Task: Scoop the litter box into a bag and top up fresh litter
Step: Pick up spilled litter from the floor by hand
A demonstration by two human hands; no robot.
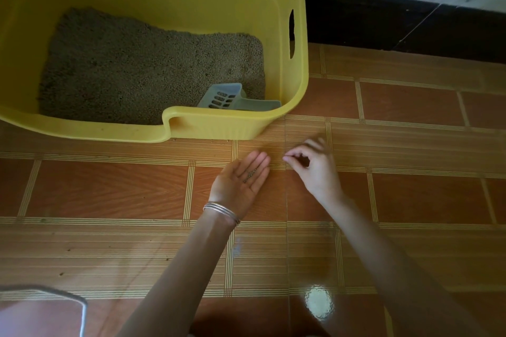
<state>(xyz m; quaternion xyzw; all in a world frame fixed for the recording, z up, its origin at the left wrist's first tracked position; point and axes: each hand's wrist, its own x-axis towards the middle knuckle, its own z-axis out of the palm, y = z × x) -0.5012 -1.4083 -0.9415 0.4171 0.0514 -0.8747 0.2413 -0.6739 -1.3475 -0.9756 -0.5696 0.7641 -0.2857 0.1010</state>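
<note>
The left hand point(241, 176) lies flat and open, holding a few litter bits. The right hand point(315, 163) pinches another bit off the floor point(410, 200). It looks like clean-up. Next, tip them into the yellow litter box point(295, 35), far left.

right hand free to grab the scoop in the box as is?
Probably yes. The scoop lies on the litter in the near right corner of the yellow litter box, open from above. The right hand is pinching something small over the floor; it would have to clear the near wall.
</note>
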